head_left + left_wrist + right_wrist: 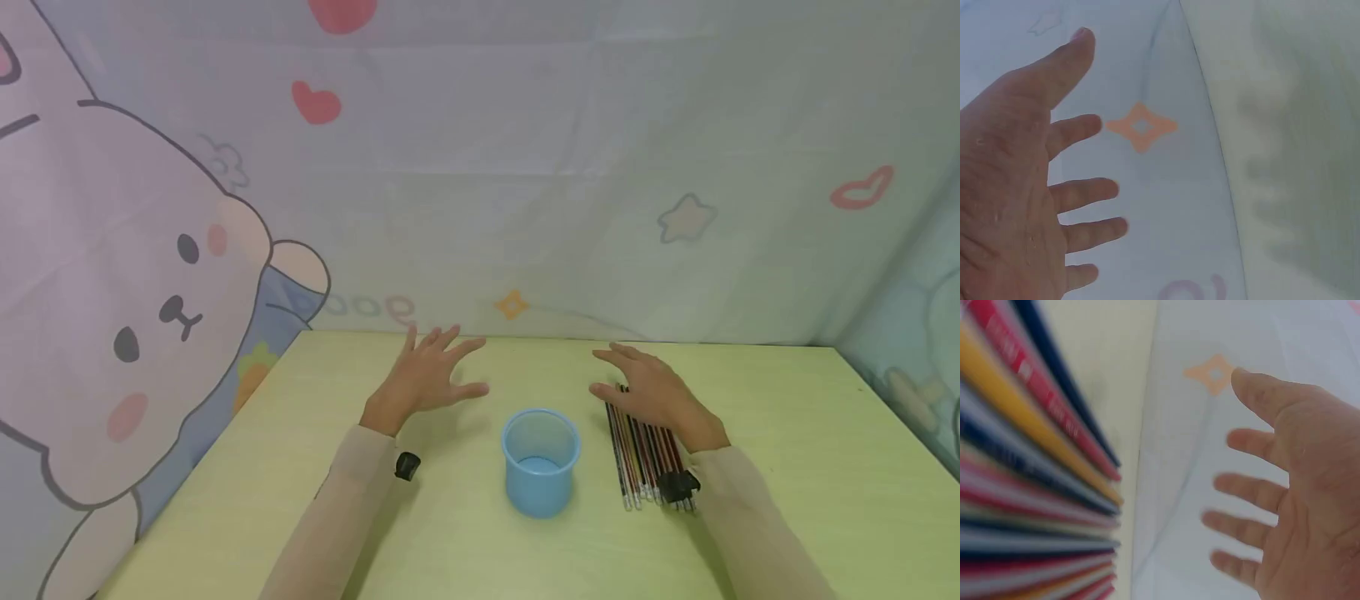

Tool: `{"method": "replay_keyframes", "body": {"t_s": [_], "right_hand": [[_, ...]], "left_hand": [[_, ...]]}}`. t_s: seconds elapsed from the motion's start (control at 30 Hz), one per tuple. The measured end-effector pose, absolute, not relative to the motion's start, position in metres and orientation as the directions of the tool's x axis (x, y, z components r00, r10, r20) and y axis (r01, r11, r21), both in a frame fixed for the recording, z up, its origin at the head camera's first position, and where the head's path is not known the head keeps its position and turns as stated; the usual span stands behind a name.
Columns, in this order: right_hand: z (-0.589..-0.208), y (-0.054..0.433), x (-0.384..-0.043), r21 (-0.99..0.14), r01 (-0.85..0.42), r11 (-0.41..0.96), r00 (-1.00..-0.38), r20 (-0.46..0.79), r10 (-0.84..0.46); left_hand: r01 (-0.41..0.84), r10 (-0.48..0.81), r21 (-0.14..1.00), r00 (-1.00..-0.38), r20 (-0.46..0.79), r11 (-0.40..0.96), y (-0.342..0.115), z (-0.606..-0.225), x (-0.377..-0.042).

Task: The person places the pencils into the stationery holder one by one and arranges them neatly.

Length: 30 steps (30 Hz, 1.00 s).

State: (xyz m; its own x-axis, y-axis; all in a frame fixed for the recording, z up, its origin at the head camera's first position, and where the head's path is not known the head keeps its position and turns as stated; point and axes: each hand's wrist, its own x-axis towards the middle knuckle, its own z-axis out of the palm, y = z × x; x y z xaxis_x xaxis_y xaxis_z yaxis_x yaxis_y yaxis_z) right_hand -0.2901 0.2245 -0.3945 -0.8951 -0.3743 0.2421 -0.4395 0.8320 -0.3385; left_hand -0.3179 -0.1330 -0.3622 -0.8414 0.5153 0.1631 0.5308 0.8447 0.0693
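Observation:
A blue plastic cup [540, 487], open at the top, stands upright on the table between the two forearms. To its right lies a row of pencils [630, 467] in several colours, eraser ends toward me; the right wrist view shows the pencils [1035, 381] close up. My left hand [423, 379] is held up beyond the cup and to its left, fingers spread, holding nothing; the left wrist view shows the palm of that hand [1010, 187]. Over the far part of the pencils hovers my right hand [652, 387], fingers extended and holding nothing. It partly hides them.
The pale yellow-green table [450, 542] ends at a hanging cloth backdrop [487, 208] printed with hearts, stars and a large cartoon rabbit [172, 333] at left. Each wrist carries a small black device, such as the left wrist's black device [407, 466].

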Motion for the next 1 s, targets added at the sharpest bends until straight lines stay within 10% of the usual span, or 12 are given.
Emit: {"method": "replay_keyframes", "body": {"t_s": [0.43,1.0], "right_hand": [[-0.396,0.212,-0.293,-0.384,-0.476,0.792,-0.874,0.108,-0.473],[-0.402,0.210,-0.291,-0.402,-0.411,0.818,-0.886,-0.034,-0.462]], "left_hand": [[0.613,0.682,0.390,-0.729,-0.055,0.687,-0.136,-0.360,-0.316],[0.683,0.893,0.659,-0.449,0.038,0.315,-0.121,-0.349,-0.312]]}}
